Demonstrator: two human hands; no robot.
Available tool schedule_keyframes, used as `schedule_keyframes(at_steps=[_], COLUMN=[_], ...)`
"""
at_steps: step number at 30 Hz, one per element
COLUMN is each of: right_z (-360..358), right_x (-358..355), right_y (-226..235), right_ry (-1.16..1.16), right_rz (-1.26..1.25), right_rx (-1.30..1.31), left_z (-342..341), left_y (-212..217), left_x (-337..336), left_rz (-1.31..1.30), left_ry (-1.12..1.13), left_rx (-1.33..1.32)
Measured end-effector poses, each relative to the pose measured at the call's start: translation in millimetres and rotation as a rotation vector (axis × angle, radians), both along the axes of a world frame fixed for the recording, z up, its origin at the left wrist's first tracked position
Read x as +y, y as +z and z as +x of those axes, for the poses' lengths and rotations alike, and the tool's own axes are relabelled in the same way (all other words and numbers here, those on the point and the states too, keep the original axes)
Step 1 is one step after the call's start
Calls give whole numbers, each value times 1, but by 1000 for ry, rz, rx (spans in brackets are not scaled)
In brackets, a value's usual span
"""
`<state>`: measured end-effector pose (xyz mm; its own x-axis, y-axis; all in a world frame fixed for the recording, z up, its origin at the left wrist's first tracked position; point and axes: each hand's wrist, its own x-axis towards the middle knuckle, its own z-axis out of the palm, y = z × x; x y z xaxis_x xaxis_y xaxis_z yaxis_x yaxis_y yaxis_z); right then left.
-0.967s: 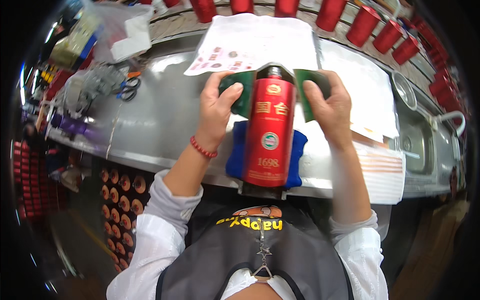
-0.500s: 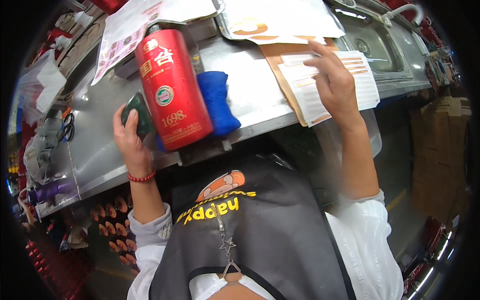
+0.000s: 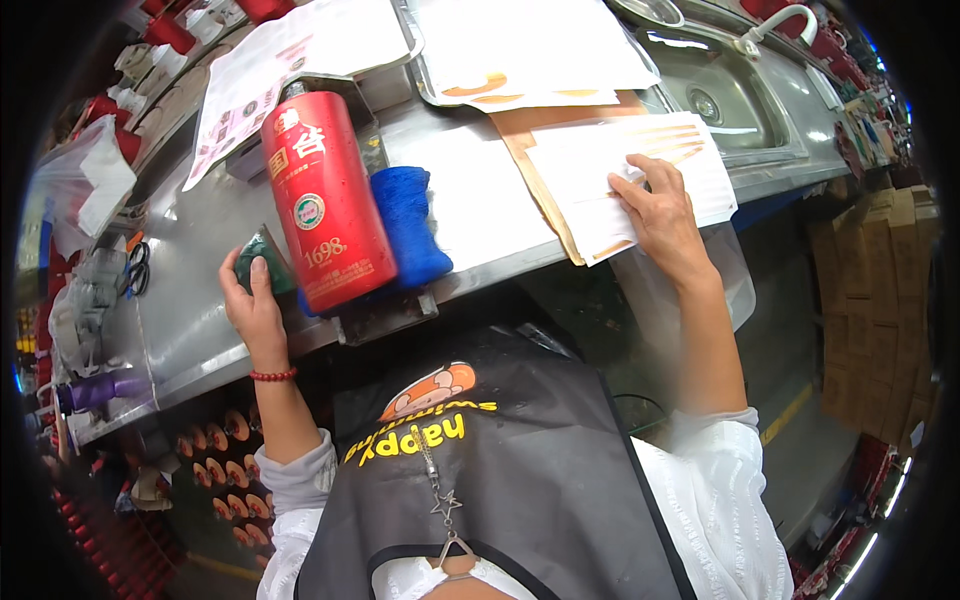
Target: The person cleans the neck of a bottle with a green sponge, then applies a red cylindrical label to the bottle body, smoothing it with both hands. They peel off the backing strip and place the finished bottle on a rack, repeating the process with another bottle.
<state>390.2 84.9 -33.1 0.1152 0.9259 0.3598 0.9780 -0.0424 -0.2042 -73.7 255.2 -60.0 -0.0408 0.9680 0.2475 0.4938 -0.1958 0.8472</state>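
My left hand [image 3: 258, 315] grips a dark green flat piece [image 3: 262, 258], shaped like a scraper, beside the bottle's left side. A glossy red bottle [image 3: 325, 205] with gold and white print lies at a slant at the bench edge, its neck pointing away. Against its right side is a folded blue cloth [image 3: 408, 225]. To the right, my right hand [image 3: 665, 215] hovers over or touches a stack of white sheets [image 3: 580, 185] with gold strips. Its thumb and forefinger are bent, with a gap between the tips; nothing shows in them.
A metal bench [image 3: 190, 290] carries all this, with a sink [image 3: 715, 100] and tap [image 3: 780, 28] at the far right. Printed pink sheets [image 3: 250, 95] lie behind the bottle, and a tray of white sheets [image 3: 530, 45] further right. Scissors [image 3: 136, 270] rest at the left.
My right hand has come down closer to the gold-striped sheets. My left hand still holds the green piece beside the bottle. The whole view has shifted slightly.
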Motion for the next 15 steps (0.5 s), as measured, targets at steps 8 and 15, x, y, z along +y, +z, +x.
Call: schedule_keyframes(at_steps=[8, 15], right_z=[-21, -137], right_x=[3, 40], right_y=[24, 112], right_ry=[177, 591], right_rz=[57, 133], right_rx=[136, 165], left_z=[25, 80], left_y=[53, 124], left_x=[-33, -59], left_rz=[366, 484], left_ry=[-70, -665], left_rx=[295, 103])
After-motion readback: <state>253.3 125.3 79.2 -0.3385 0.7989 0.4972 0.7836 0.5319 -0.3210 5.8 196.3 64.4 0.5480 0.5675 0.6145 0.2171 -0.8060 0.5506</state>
